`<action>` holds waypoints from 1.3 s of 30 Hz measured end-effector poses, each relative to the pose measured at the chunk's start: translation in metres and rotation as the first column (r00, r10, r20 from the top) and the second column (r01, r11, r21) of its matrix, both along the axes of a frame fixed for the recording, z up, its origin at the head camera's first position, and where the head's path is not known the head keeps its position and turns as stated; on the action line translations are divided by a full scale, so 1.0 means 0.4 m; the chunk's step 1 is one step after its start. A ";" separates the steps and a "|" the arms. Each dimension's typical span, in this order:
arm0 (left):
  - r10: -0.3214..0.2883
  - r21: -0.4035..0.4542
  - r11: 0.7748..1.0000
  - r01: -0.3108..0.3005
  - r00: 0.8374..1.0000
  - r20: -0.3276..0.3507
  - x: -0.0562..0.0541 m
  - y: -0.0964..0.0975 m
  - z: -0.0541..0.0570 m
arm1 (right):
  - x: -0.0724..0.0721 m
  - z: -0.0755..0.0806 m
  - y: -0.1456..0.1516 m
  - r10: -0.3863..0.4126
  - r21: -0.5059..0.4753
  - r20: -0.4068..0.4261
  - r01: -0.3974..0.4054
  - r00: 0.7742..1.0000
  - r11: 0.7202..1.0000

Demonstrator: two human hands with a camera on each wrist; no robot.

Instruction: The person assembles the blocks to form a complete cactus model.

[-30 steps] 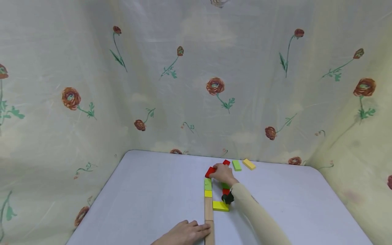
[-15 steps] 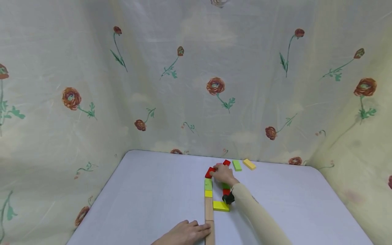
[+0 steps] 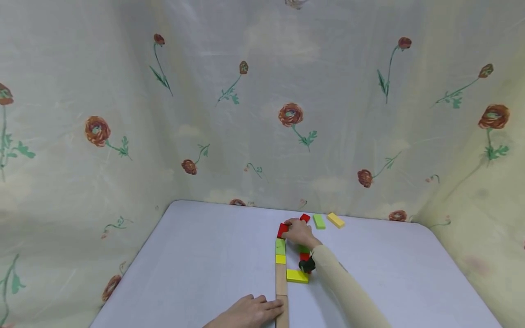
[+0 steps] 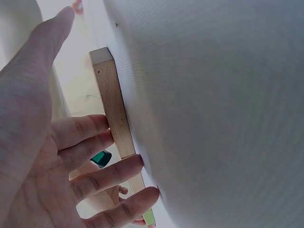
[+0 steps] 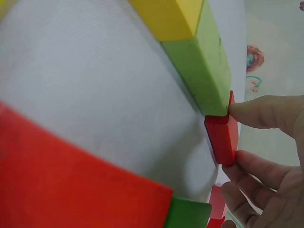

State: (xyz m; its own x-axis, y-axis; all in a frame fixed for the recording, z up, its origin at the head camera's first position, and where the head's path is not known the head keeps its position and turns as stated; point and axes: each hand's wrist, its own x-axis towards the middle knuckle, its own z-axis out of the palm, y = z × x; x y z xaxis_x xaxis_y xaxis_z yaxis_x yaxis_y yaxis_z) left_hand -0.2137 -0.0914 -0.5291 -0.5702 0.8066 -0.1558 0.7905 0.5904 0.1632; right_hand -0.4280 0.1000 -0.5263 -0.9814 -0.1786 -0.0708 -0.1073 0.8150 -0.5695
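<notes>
A red block sits at the far end of a straight row of blocks on the white table. My right hand pinches it between thumb and fingers. In the right wrist view the red block touches the end of a light green block, with a yellow block beyond. Two plain wooden blocks continue the row towards me. My left hand lies beside the nearest one, its fairly straight fingers touching the side of that wooden block in the left wrist view.
Right of the row lie a yellow block, a red block and a green block, partly behind my right arm. Farther back are another red block, a light green block and a pale orange block. Flowered curtain surrounds the table.
The red block in my right hand has turned slightly from a slant to nearly in line with the row. My left hand stays in place. The head view has shifted a little.
</notes>
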 end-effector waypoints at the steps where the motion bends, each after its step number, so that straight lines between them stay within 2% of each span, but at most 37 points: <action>1: 0.002 -0.004 1.000 -0.002 1.000 -0.001 -0.001 0.000 0.000 | 0.000 0.001 0.001 0.004 -0.002 -0.004 -0.004 1.000 1.000; 10: 0.019 0.009 1.000 -0.019 0.999 0.036 -0.001 0.003 -0.007 | -0.003 -0.008 0.007 0.042 -0.032 -0.006 -0.042 0.999 0.999; 20: 0.005 0.024 1.000 -0.005 1.000 0.000 0.004 0.001 -0.005 | 0.002 -0.014 0.005 0.028 -0.082 0.039 -0.025 0.999 0.996; 28: -0.001 0.023 1.000 0.001 1.000 -0.020 0.004 -0.001 -0.002 | 0.003 -0.013 0.002 0.022 -0.082 0.031 -0.020 0.999 0.996; 34: 0.011 0.017 1.000 -0.011 1.000 0.001 0.004 0.001 -0.004 | 0.005 -0.010 0.006 0.038 -0.095 0.033 -0.035 0.999 0.995; 39: 0.013 0.010 1.000 -0.013 1.000 0.014 0.001 0.002 -0.007 | -0.002 0.003 0.018 0.015 -0.155 0.003 -0.015 1.000 0.988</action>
